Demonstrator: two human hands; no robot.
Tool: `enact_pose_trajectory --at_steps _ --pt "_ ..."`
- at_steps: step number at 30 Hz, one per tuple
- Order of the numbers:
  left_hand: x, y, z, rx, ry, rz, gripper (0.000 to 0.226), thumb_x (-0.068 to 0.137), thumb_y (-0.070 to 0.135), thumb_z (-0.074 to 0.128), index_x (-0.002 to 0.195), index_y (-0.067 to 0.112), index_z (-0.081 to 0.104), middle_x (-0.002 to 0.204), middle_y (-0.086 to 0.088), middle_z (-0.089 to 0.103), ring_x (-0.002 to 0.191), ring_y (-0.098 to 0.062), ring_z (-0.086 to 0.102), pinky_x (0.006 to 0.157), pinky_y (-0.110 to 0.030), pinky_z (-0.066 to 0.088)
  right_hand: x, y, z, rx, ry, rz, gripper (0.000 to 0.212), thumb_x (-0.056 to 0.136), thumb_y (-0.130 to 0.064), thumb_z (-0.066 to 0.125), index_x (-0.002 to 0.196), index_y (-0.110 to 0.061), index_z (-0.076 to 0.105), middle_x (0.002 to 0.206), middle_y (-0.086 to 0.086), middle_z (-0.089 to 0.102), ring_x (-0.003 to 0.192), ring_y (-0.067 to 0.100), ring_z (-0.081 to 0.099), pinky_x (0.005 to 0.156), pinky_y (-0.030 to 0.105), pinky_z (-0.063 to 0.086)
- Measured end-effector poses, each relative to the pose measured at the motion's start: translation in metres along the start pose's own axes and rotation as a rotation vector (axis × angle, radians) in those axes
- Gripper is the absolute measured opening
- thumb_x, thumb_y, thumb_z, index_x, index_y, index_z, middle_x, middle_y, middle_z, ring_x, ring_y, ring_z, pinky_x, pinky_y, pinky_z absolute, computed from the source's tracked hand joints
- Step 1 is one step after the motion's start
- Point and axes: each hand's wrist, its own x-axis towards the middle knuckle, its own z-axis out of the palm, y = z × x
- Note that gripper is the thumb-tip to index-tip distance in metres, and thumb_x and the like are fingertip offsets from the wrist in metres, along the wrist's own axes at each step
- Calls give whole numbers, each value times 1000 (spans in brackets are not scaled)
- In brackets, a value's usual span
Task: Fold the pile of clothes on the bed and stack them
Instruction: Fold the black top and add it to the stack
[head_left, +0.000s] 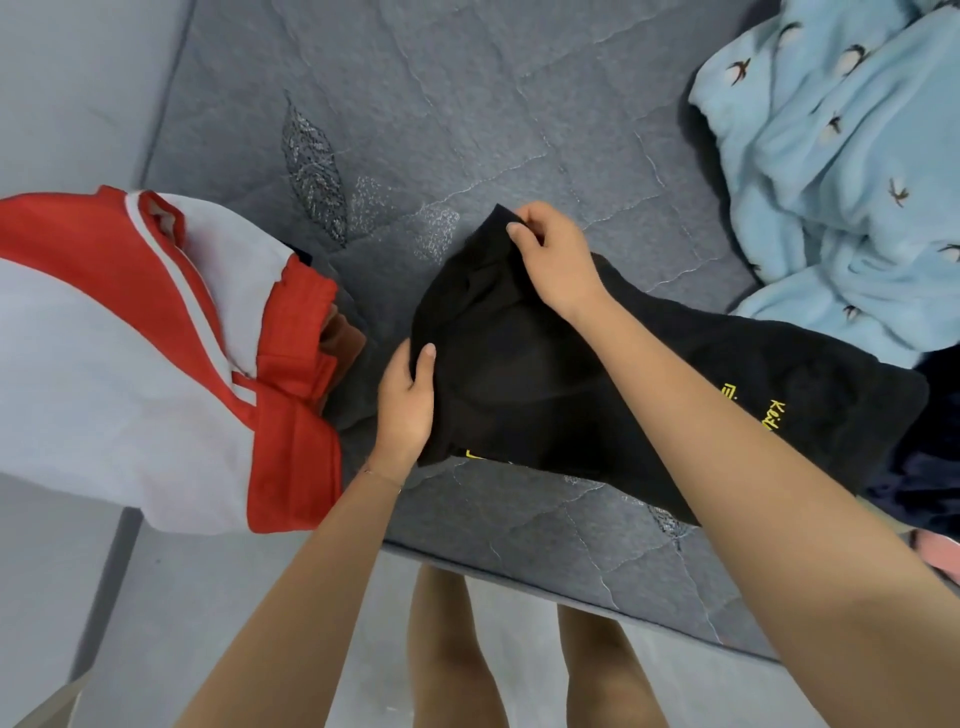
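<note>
A black garment (519, 374) with yellow lettering lies partly folded across the grey quilted bed (467, 130). My left hand (405, 405) grips its near left edge, thumb on top of the cloth. My right hand (550, 260) pinches the far corner of the same black garment. To the left rests a stack of folded clothes topped by a red and white garment (130, 353), with a brown piece peeking out beneath it. At the right edge, dark navy clothing (930, 467) and a bit of pink cloth (940, 558) lie unfolded.
A light blue fleece blanket (841, 171) with a bird print is bunched at the back right. The bed's front edge (571, 587) runs just before my legs, with grey floor below. A wall borders the bed on the left.
</note>
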Motion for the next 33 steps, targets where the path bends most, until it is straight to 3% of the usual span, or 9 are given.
enact_pose_trajectory --at_steps 3,6,8,10,13,17,22,27,33 --pt "1 1 -4 34 -55 -58 29 104 27 45 117 10 65 113 3 67 105 -2 61 95 -20 46 5 -3 1 47 109 -29 16 100 -13 51 84 -13 55 73 -11 53 69 1 48 69 11 37" --pt "1 -5 -6 179 -90 -105 33 104 33 45 98 9 67 98 -1 70 98 -16 64 86 -34 49 9 2 3 51 158 -31 10 97 -14 56 93 -14 65 89 -5 66 83 3 57 79 13 42" --pt "2 -9 -5 299 -87 -74 29 103 32 47 107 11 67 105 -3 70 104 -20 63 83 -30 46 9 9 7 -49 58 -9 20 96 -17 59 114 -12 68 111 -1 70 101 5 61 93 16 43" --pt "6 -14 -4 407 -95 0 31 101 30 51 125 11 59 122 -7 64 116 -22 57 92 -32 45 3 16 7 -192 9 -46 36 95 -23 61 131 -15 60 130 0 63 121 13 56 107 32 41" --pt "8 -12 2 550 -47 163 56 96 29 60 145 10 41 141 -15 48 132 -27 43 110 -43 36 -16 24 -1 -390 55 -97 45 95 -31 60 138 -21 53 138 0 56 131 21 46 110 40 33" --pt "5 4 23 835 -5 362 59 95 35 58 149 19 38 151 -20 37 141 -38 31 114 -61 24 -51 40 -21 -518 89 -50 51 95 -37 58 143 -25 46 143 1 49 137 23 36 113 40 24" --pt "1 28 64 1042 -156 579 58 96 45 38 151 24 35 156 -16 31 145 -38 24 117 -60 16 -99 73 -54 -532 168 81 62 95 -38 57 151 -24 34 154 4 36 146 26 24 120 46 16" --pt "-19 44 120 1119 -268 692 61 97 42 43 154 25 29 160 -15 23 148 -38 18 118 -59 12 -148 112 -94 -543 266 172 64 95 -36 58 151 -24 33 158 9 29 149 30 14 120 49 6" --pt "-49 48 187 1152 -352 773 61 97 45 39 154 24 27 160 -17 21 148 -38 18 117 -59 12 -185 153 -145 -518 374 215 65 94 -35 60 152 -22 33 159 12 25 150 33 11 120 51 5"
